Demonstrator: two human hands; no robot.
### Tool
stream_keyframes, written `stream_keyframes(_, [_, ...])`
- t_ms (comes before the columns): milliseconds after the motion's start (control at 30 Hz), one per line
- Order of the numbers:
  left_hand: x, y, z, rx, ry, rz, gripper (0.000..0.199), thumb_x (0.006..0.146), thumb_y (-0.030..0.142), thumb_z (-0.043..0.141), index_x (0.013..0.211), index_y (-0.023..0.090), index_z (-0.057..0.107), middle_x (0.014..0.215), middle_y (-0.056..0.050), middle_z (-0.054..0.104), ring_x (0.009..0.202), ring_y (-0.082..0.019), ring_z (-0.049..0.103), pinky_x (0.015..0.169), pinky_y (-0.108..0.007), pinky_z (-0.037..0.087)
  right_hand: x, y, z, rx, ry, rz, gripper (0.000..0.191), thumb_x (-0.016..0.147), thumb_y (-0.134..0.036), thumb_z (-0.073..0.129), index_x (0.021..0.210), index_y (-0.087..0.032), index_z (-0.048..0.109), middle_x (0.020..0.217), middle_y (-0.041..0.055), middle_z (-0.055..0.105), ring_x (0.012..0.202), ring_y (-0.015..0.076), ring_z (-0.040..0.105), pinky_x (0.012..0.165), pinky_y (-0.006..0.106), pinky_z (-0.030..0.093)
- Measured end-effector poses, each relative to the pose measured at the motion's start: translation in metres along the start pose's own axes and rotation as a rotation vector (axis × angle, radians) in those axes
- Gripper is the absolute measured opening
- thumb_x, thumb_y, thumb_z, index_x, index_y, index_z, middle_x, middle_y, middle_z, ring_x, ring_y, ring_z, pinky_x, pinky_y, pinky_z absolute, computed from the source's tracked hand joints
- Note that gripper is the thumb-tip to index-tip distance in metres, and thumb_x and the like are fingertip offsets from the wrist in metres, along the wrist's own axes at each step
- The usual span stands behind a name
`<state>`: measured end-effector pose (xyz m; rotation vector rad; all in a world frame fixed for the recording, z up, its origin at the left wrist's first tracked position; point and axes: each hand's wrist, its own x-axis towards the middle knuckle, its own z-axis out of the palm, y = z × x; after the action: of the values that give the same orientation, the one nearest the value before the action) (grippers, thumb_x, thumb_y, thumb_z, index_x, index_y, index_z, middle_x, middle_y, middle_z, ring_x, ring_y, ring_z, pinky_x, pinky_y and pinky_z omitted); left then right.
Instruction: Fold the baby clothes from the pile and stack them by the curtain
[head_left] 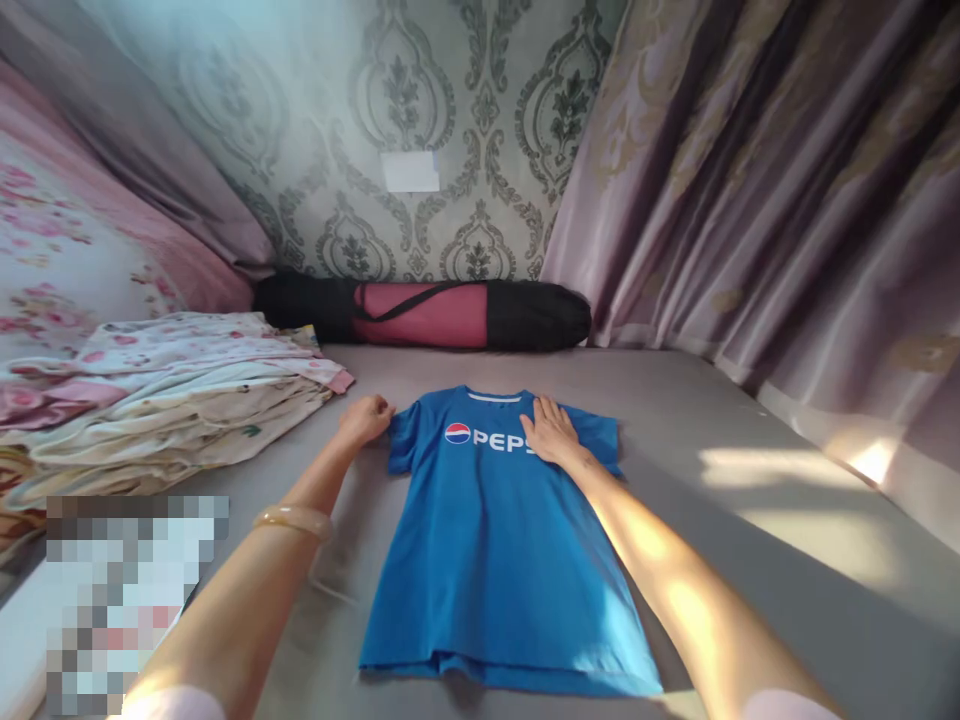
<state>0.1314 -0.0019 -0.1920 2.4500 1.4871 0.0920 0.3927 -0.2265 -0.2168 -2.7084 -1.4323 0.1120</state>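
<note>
A blue T-shirt (502,560) lies face up and spread out, its collar at the far end and its hem toward me. White lettering and a round red, white and blue logo cross its chest. At the left sleeve, my left hand (366,418) is closed, its fingertips pinching the sleeve's edge. My right hand (553,430) rests flat on the upper chest beside the collar, fingers stretched out, covering the end of the lettering. The hem is slightly wavy, and the sleeve under my left hand is a little creased.
The shirt lies on a grey sheet (750,560). Piled patterned clothes (187,390) are at the left. A black and pink rolled bag (420,315) runs along the patterned wall. Purple curtains (712,180) hang at the right. A blurred-out patch (127,600) covers the lower left.
</note>
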Motion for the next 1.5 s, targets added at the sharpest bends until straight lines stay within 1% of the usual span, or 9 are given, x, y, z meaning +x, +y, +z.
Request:
stream_keyframes(167, [-0.004, -0.001, 0.001, -0.062, -0.038, -0.008, 0.039, 0.085, 0.054, 0.053, 0.096, 0.019, 0.067, 0.104, -0.011, 0.072, 0.1, -0.027, 0.065, 0.077, -0.032, 0.045, 0.007, -0.019, -0.013, 0.004, 0.048, -0.011, 0.06, 0.101, -0.036, 0.025, 0.147, 0.002, 0.034, 0.155, 0.0212, 0.031, 0.145, 0.0315, 0.024, 0.117, 0.047, 0.016])
stream_keyframes(267, [-0.004, 0.002, 0.002, -0.164, -0.073, -0.015, 0.03, 0.078, 0.048, 0.063, 0.082, 0.018, 0.065, 0.08, -0.007, 0.071, 0.082, -0.023, 0.065, 0.066, -0.028, 0.042, 0.011, -0.054, -0.018, 0.069, 0.099, -0.19, 0.054, 0.101, -0.029, 0.026, 0.145, -0.001, 0.039, 0.154, 0.0182, 0.035, 0.145, 0.0277, 0.024, 0.118, 0.041, 0.016])
stream_keyframes(400, [-0.002, 0.0, 0.004, -0.309, -0.112, -0.004, 0.023, 0.075, 0.039, 0.067, 0.067, 0.018, 0.061, 0.054, 0.0, 0.056, 0.062, -0.017, 0.058, 0.055, -0.024, 0.036, 0.022, -0.102, -0.012, 0.171, 0.015, -0.363, 0.053, 0.101, -0.027, 0.025, 0.147, -0.005, 0.039, 0.155, 0.0147, 0.034, 0.146, 0.0229, 0.024, 0.118, 0.035, 0.018])
stream_keyframes(733, [0.001, -0.006, 0.003, -0.302, 0.117, -0.111, 0.025, 0.093, 0.025, 0.038, 0.109, 0.015, 0.055, 0.097, -0.014, 0.067, 0.09, -0.025, 0.064, 0.071, -0.03, 0.045, 0.031, -0.124, 0.009, 0.182, -0.093, -0.348, 0.064, 0.102, -0.045, 0.014, 0.154, -0.01, 0.026, 0.162, 0.0102, 0.018, 0.149, 0.0218, 0.009, 0.12, 0.039, 0.007])
stream_keyframes(967, [-0.017, -0.007, 0.013, 0.118, 0.111, 0.089, 0.037, 0.098, 0.025, 0.025, 0.123, 0.015, 0.051, 0.112, -0.022, 0.065, 0.096, -0.032, 0.066, 0.08, -0.042, 0.048, 0.024, -0.127, 0.014, 0.112, -0.018, -0.356, 0.063, 0.101, -0.049, 0.02, 0.154, -0.016, 0.028, 0.161, 0.0102, 0.019, 0.149, 0.0239, 0.011, 0.119, 0.04, 0.008])
stream_keyframes(1167, [-0.014, -0.008, 0.01, 0.101, 0.095, 0.034, 0.044, 0.098, 0.04, 0.033, 0.124, 0.009, 0.049, 0.116, -0.024, 0.065, 0.106, -0.033, 0.064, 0.087, -0.041, 0.049, 0.027, -0.124, 0.006, 0.218, -0.059, -0.384, 0.062, 0.101, -0.048, 0.028, 0.153, -0.014, 0.029, 0.161, 0.0112, 0.021, 0.149, 0.0234, 0.012, 0.12, 0.04, 0.008])
stream_keyframes(1300, [-0.032, -0.013, -0.01, 0.028, 0.18, -0.017, 0.05, 0.094, 0.042, 0.044, 0.123, 0.002, 0.051, 0.122, -0.025, 0.062, 0.116, -0.031, 0.06, 0.093, -0.034, 0.047, 0.012, -0.098, -0.016, 0.514, 0.007, -0.336, 0.056, 0.101, -0.041, 0.032, 0.15, -0.014, 0.034, 0.158, 0.0104, 0.03, 0.146, 0.0181, 0.025, 0.117, 0.032, 0.022])
stream_keyframes(1400, [-0.066, -0.021, -0.026, -0.049, -0.043, -0.065, 0.04, 0.091, 0.044, 0.047, 0.103, 0.009, 0.063, 0.098, -0.016, 0.072, 0.095, -0.027, 0.068, 0.081, -0.031, 0.052, -0.024, -0.056, -0.033, 0.676, 0.108, -0.295, 0.044, 0.096, -0.028, 0.044, 0.138, -0.013, 0.049, 0.139, 0.0118, 0.056, 0.127, 0.0182, 0.053, 0.106, 0.031, 0.04])
stream_keyframes(1500, [-0.114, -0.028, -0.036, -0.277, -0.33, -0.113, 0.036, 0.09, 0.045, 0.046, 0.091, 0.013, 0.062, 0.068, -0.004, 0.07, 0.068, -0.018, 0.069, 0.066, -0.025, 0.052, -0.08, -0.007, -0.043, 0.766, 0.061, -0.196, 0.028, 0.093, -0.024, 0.048, 0.116, -0.015, 0.062, 0.106, 0.0088, 0.072, 0.093, 0.0173, 0.069, 0.087, 0.031, 0.053])
